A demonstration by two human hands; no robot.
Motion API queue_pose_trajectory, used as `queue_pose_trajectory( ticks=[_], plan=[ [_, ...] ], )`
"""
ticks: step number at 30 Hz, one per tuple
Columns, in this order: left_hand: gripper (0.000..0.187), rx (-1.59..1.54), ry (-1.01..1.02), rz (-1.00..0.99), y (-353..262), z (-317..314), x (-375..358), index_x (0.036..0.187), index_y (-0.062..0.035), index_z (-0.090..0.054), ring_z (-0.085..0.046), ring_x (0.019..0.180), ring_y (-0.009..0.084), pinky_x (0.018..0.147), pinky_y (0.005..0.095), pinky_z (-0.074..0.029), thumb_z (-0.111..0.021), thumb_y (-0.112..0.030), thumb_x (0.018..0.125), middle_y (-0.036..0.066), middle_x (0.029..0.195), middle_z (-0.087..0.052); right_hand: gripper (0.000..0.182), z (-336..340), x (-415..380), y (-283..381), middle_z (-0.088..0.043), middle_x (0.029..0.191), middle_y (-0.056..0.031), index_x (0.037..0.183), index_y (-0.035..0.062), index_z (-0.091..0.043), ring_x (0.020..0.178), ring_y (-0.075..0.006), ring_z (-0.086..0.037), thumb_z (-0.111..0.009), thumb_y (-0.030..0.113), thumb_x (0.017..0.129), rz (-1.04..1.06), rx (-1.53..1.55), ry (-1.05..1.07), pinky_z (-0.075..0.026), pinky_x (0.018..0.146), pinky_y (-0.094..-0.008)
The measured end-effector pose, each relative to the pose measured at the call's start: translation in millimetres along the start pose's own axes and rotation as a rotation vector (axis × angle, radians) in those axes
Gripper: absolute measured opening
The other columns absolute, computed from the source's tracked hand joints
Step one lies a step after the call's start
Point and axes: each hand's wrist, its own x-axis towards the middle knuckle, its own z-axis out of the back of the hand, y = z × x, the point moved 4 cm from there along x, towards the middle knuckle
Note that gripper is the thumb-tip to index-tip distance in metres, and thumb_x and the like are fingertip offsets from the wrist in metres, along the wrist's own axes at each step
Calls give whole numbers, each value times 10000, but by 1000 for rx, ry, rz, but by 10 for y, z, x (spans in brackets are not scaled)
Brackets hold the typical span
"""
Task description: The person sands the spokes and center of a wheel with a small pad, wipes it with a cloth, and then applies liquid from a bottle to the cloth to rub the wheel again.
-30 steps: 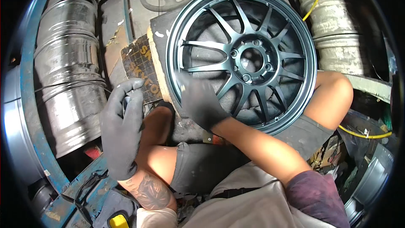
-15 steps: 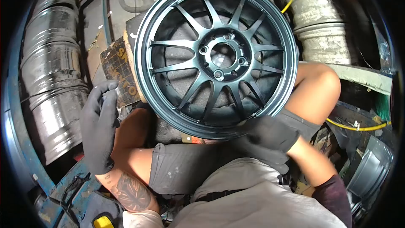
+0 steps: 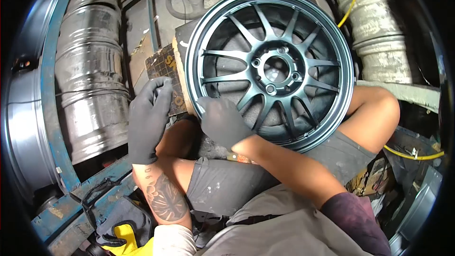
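Beyond the pad's upper left corner and left edge, toward its right side, a dark multi-spoke wheel (image 3: pixel 261 75) lies face up, covering most of the dark pad (image 3: pixel 185 29) that appears to carry it. Round, it has no long axis; its hub faces up toward the viewer, ahead and to the right of both gloved hands. The right hand (image 3: pixel 223 121) is the nearer: it overlaps the lower left of the rim, fingers folded inward, though whether it touches the metal or grips anything I cannot tell. The left hand (image 3: pixel 148 118) stands apart from the wheel, just below a patterned board (image 3: pixel 161 64) at the pad's left edge, fingers bent with the tips drawn close to the thumb; whether something small is pinched there I cannot tell.

Half a second ago the right hand was by the wheel's lower right, over the shorts; now it is across at the lower left. The left hand keeps its curled pose. The whole view has shifted, yet the wheel's bolt holes keep the same orientation.
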Motion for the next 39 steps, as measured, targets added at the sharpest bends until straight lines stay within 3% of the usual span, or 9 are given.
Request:
queue_pose_trajectory(
  ticks=[8,17,27,29,32,34,35,36,39],
  plan=[
    [288,-156,15,-8,3,106,-127,1156,7,-694,-585,693,102,652,297,-487,-650,-236,1008,93,767,-630,278,48,-579,-19,-721,1017,-224,1129,36,-662,920,-436,-698,-563,42,868,63,-41,7,-556,797,-540],
    [271,-65,19,-56,-37,162,-204,1156,-7,-692,-728,831,335,781,402,-540,-657,-209,980,219,919,-716,384,258,-852,44,-727,1107,-222,1237,18,-672,1015,-422,-716,-663,151,877,13,-13,167,-592,865,-500],
    [276,16,41,-221,-32,0,-159,1147,-1,-708,-651,693,137,673,324,-517,-652,-214,980,125,770,-681,309,4,-242,-83,-717,1019,-244,1171,30,-702,943,-443,-692,-569,62,895,112,-5,37,-551,848,-528],
    [274,-23,41,-144,-7,-43,-149,1142,-3,-711,-617,675,124,665,316,-510,-651,-218,983,118,773,-676,287,270,-792,-268,-724,1059,-234,1167,45,-722,984,-419,-707,-590,84,915,218,-49,208,-568,869,-493],
    [263,-26,33,-143,21,-91,-158,1122,-7,-714,-625,647,165,673,335,-514,-655,-224,986,122,775,-689,397,1109,-1323,-675,-738,1211,-181,1249,118,-747,1046,-331,-731,-687,102,857,-204,-163,731,-593,909,-435],
    [254,76,78,-250,-26,-192,-160,1111,-11,-714,-652,648,194,676,354,-518,-660,-224,983,130,774,-696,319,1672,-1390,-862,-752,956,-176,1100,119,-789,885,-373,-725,-665,64,811,2,-400,811,-584,804,-488],
    [242,96,114,-225,-77,-261,-214,1083,-21,-719,-687,656,249,683,380,-525,-662,-233,981,164,756,-698,307,1926,-1268,-823,-754,973,-172,1088,121,-788,898,-368,-719,-664,63,813,12,-527,837,-579,818,-478],
    [235,188,188,-247,-41,-345,-224,1123,-26,-729,-517,618,44,575,250,-426,-644,-229,1038,-9,698,-596,296,2169,-1156,-839,-755,990,-168,1077,123,-786,912,-362,-713,-664,62,814,16,-660,864,-573,832,-469],
    [256,417,457,-254,23,-590,-293,1129,-89,-760,-617,651,200,639,348,-496,-663,-275,981,88,728,-672,285,2672,-545,-695,-766,1009,-169,1123,74,-755,942,-354,-735,-669,96,852,177,-554,450,-584,808,-418]
  ],
)
